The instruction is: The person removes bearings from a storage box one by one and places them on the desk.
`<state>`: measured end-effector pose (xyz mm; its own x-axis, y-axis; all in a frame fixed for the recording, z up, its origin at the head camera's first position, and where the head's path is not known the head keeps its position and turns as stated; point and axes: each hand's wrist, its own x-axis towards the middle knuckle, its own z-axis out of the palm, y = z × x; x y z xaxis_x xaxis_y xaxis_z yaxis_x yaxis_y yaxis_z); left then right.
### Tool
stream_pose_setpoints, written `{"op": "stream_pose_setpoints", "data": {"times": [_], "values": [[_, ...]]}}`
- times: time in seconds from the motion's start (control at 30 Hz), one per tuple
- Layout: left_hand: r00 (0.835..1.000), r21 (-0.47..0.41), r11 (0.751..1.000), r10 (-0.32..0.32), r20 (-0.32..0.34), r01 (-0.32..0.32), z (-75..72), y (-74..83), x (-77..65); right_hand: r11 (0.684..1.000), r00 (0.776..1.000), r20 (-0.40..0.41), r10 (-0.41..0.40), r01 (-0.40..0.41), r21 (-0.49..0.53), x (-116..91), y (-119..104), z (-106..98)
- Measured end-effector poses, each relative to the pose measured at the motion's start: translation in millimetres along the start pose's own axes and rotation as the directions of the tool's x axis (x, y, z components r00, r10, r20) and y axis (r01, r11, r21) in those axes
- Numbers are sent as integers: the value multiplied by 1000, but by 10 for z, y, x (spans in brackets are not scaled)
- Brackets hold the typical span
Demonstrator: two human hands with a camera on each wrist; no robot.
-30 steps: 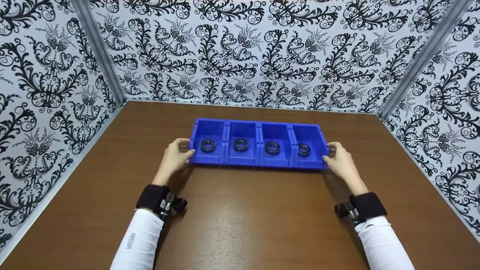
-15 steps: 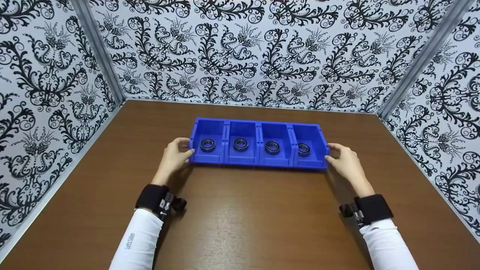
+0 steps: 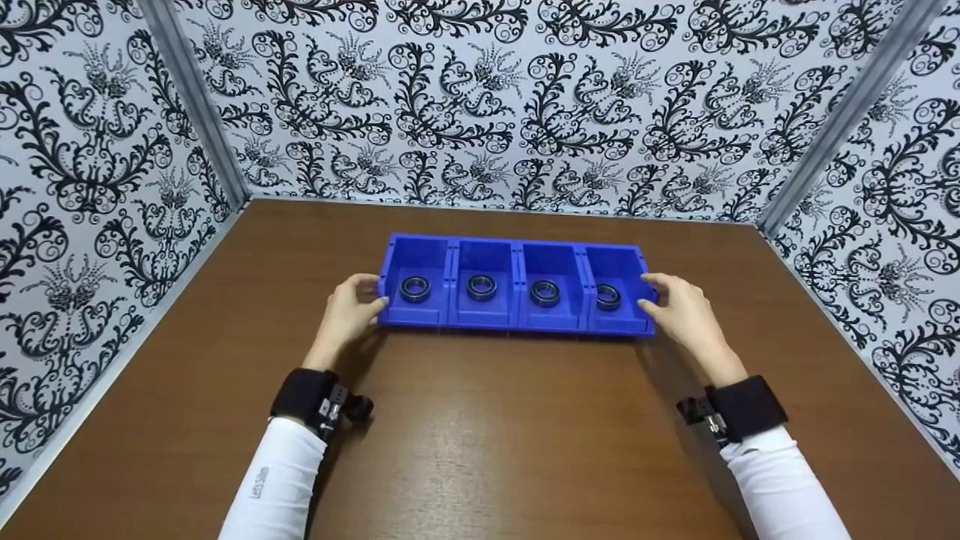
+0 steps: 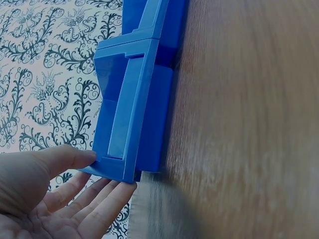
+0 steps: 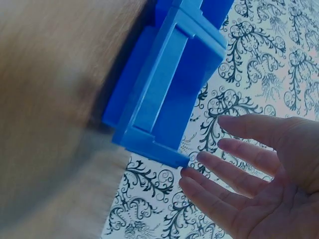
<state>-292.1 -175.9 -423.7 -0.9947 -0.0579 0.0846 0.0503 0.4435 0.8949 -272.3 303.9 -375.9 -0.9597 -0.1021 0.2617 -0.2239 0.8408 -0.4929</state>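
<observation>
A row of joined blue storage bins (image 3: 480,319) lies across the table, with a dark-rimmed metal ball bearing (image 3: 415,298) in the leftmost compartment. Each other compartment also has one, such as the bearing (image 3: 544,302) right of the middle. My left hand (image 3: 345,313) grips the left end wall, thumb (image 4: 79,158) on its front edge and fingers against the outside. At the opposite end is my right hand (image 3: 686,313). Its thumb (image 5: 244,125) stands away from the bins in the right wrist view, and its relaxed fingertips come right up to the outer wall.
The brown tabletop (image 3: 465,420) runs back to a patterned wall (image 3: 480,105). Grey metal posts (image 3: 199,112) mark the rear corners. Each wrist wears a black band with a small camera.
My right hand loosens from the right end of the bins, its thumb and fingers parting from the wall, and its forearm shifts slightly right. The left hand and bearings stay nearly still.
</observation>
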Motion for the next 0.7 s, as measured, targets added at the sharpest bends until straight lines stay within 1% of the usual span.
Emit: {"op": "stream_pose_setpoints", "data": {"times": [0.13, 0.27, 0.5, 0.7], "values": [[1000, 11, 1000, 8, 2, -8, -5, 13, -9, 999, 1000, -3, -28, 27, -25, 45, -69, 24], [1000, 24, 1000, 6, -4, -6, 2, 18, -8, 998, 999, 16, -51, 51, -27, 92, -114, 67], [999, 46, 998, 38, -22, -37, 30, 34, -7, 998, 997, 59, -47, 49, -39, 177, -150, 175], [999, 45, 999, 32, -23, -31, 22, 21, -1, 997, 995, 89, -47, 52, -50, 271, -155, 256]]}}
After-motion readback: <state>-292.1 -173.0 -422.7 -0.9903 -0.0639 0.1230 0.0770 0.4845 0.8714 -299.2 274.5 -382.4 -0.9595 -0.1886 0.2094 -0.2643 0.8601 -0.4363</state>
